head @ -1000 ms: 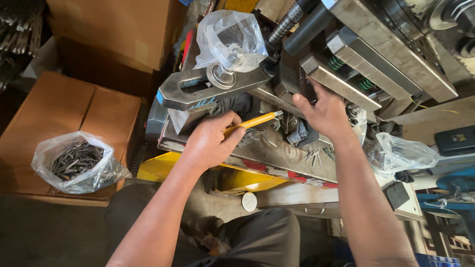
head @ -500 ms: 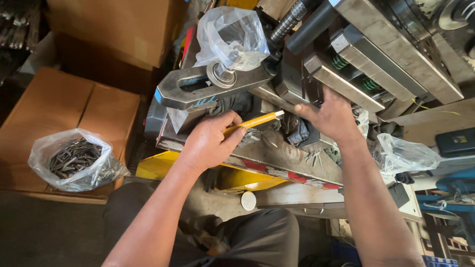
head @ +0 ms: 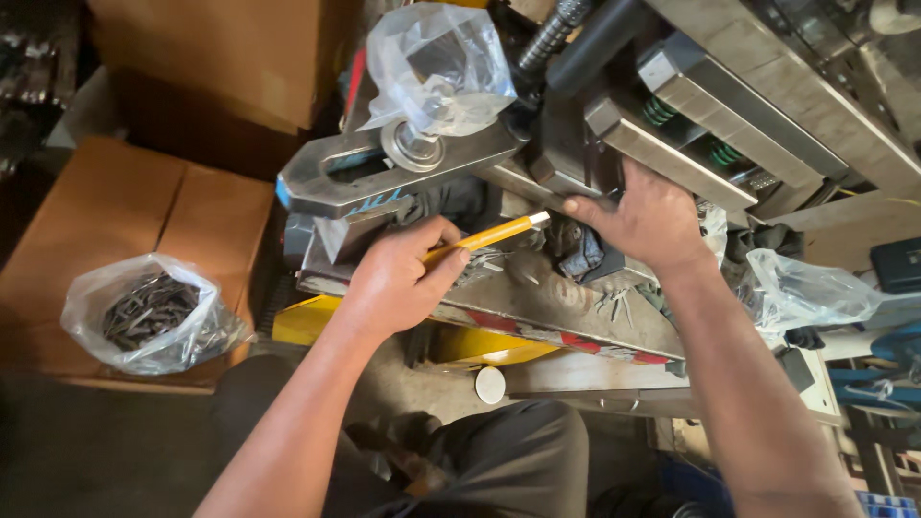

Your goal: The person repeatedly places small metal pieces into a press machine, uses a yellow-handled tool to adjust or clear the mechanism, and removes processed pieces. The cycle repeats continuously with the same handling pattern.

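Against the sloping steel bed of the machine (head: 576, 307), the left hand (head: 398, 278) is closed around a yellow-handled tool (head: 489, 235), thumb and fingers wrapped over the rear half of the handle. The handle runs up and to the right out of the fist, and its pale tip ends just beside the right hand's fingertips, over a dark lump of cloth or metal that I cannot make out clearly. The right hand (head: 648, 216) lies spread on the machine, fingers extended and pressed against a dark steel block (head: 566, 158) under the grey bars; it grips nothing that I can see, only bears on the block's edge.

Above the left hand a heavy slotted steel arm (head: 365, 173) crosses the view, with a round bolt and washer on it covered by a clear plastic bag (head: 436, 67). That arm and the crumpled dark rag beneath it crowd the space just above the tool. Long grey steel bars (head: 710, 105) with green springs slant away at upper right. Small loose metal bits lie scattered on the bed near the tool tip. Well apart at the left, a clear bag of dark metal pieces (head: 153, 312) rests on a cardboard box (head: 144, 206). Another crumpled clear bag (head: 811, 293) sits to the right of the right forearm.
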